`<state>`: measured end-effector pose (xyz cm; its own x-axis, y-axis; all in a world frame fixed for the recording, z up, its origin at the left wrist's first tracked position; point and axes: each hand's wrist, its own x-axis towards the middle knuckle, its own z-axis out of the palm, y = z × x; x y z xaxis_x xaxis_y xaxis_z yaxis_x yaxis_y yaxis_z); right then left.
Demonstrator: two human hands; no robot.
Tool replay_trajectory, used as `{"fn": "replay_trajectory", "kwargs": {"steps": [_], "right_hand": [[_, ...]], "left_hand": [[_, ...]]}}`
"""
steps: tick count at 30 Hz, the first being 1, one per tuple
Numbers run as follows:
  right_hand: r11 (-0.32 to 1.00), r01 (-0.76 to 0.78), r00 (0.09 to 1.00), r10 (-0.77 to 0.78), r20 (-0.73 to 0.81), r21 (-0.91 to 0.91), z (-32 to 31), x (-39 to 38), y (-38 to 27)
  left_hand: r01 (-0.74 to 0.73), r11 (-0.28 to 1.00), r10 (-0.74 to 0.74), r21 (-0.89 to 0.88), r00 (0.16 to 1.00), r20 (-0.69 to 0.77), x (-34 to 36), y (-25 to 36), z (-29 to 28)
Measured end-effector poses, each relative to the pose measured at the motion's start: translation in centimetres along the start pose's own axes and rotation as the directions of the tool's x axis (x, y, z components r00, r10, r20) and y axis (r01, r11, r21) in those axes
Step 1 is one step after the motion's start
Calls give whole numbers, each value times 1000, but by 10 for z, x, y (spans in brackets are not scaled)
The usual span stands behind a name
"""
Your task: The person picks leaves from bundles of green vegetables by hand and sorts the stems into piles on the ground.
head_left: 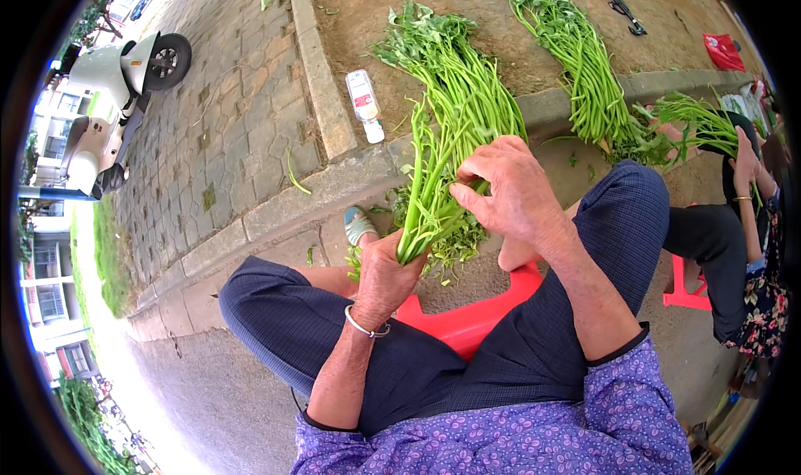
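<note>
My left hand (385,276) is wrapped round the lower ends of a bunch of long green leafy-vegetable stems (427,195), which it holds upright and slightly tilted between my knees. Beside the bunch's upper part is my right hand (511,193), its fingers curled in and thumb near the forefinger. Whatever that hand pinches is too small or hidden to make out. Just beyond, a large heap of the same leafy stems (455,70) lies across the curb, partly behind the bunch. Loose leaves and trimmings (457,254) are scattered on the ground below my hands.
A second heap of stems (584,78) lies to the right. A white bottle (363,99) rests by the curb (242,224). Under me is a red stool (467,320). At the right edge another person's hand (747,162) holds greens. A scooter (113,99) stands far left.
</note>
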<state>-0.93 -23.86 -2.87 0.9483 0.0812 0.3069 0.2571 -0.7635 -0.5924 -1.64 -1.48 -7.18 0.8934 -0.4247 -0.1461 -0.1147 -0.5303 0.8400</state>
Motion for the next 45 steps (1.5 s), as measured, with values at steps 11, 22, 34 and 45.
{"fn": "replay_trajectory", "kwargs": {"steps": [11,22,34,45], "right_hand": [[765,-321,934,352,54,558,-1,2,-2],[942,109,965,-23,-263,318,1,5,-17],[418,-404,851,498,167,813,9,0,2],[404,-435,840,505,200,805,14,0,6]], "left_hand": [[90,967,-81,-238,995,50,3,3,-2],[201,919,-219,-339,976,-15,6,-1,-2],[257,731,-256,-632,962,95,9,13,-21],[223,563,-166,-796,974,155,5,18,-29]]}}
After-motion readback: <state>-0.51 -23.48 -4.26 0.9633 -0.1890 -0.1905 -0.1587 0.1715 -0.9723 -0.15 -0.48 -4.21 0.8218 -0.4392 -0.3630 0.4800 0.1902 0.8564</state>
